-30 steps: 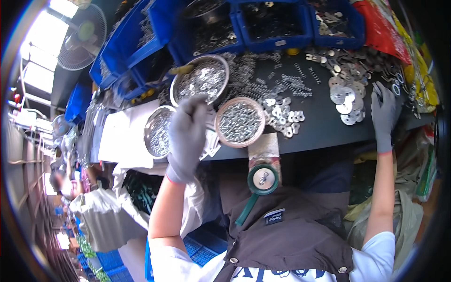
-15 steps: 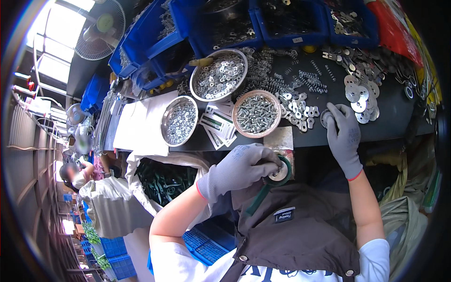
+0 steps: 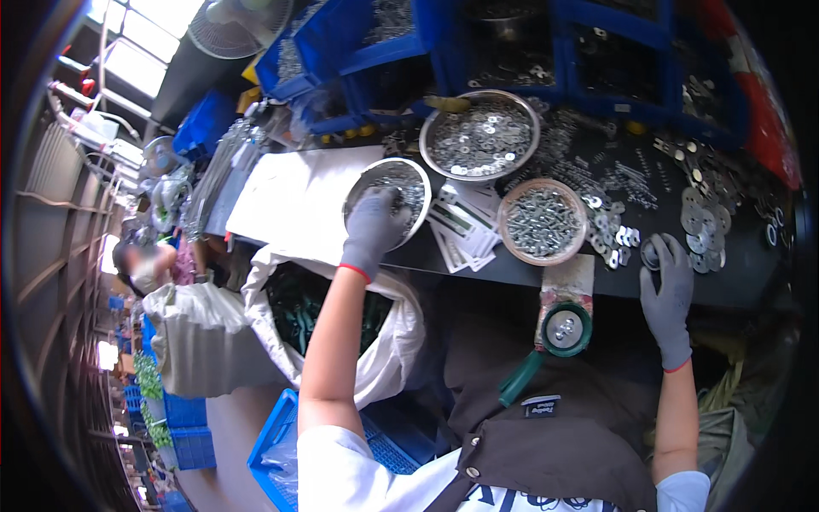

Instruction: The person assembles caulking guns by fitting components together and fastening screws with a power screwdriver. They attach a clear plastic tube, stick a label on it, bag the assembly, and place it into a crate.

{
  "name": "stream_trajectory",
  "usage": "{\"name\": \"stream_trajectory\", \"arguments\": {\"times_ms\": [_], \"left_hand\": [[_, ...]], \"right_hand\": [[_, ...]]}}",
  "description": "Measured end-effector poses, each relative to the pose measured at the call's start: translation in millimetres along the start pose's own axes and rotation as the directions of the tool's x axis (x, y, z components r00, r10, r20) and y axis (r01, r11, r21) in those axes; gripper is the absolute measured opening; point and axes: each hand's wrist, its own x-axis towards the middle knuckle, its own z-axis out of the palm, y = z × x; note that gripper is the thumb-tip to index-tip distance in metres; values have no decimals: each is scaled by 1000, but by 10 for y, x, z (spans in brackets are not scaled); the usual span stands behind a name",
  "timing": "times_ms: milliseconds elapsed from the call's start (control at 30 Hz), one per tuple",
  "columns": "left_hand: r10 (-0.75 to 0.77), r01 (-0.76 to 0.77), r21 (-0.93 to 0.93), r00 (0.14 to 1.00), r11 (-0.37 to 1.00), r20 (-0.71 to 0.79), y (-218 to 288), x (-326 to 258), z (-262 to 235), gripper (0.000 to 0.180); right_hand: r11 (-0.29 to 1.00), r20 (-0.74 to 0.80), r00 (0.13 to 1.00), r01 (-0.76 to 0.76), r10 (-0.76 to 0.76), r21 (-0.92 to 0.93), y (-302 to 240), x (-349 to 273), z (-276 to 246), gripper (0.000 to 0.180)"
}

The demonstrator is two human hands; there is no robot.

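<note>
Your left hand [image 3: 376, 225]: curled into steel bowl [image 3: 428, 194], hold hidden. Right hand [image 3: 668, 286]: half-curled at metal disc [image 3: 650, 254], hold unclear. Likely step: picking; next, fine pinch.

Wide fisheye, head-worn, looking down

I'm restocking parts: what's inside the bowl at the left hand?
Small, shiny metal parts show in the bowl; the left hand covers its lower left, hiding what's beneath.

Screw bowl [image 3: 502, 226] in the way between hands [image 3: 375, 230] [image 3: 668, 290]
</note>
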Motion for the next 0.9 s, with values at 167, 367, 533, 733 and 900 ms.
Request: {"name": "stream_trajectory", "arguments": {"times_ms": [167, 367, 533, 733, 900], "left_hand": [[32, -49, -122, 991, 991, -131, -262, 4, 258, 16], [-2, -56, -185, 954, 981, -300, -194, -26, 178, 14], [-84, -63, -394, 935, 917, -346, 389, -203, -156, 15], [320, -285, -717, 943, 636, -91, 1645, -936, -616, 17], [657, -692, -359, 716, 626, -235, 1985, -981, -626, 19]], "right_hand": [[950, 189, 960, -243, 207, 194, -252, 191, -292, 41], [670, 420, 907, -301, -17, 678, -978, 101, -645, 47], [787, 370, 886, -10, -279, 617, -1143, 108, -527, 45], [882, 359, 891, 90, -278, 462, -1176, 70, -528, 44], [877, 316, 913, 86, -260, 472, -1107, 0, -481, 46]]}}
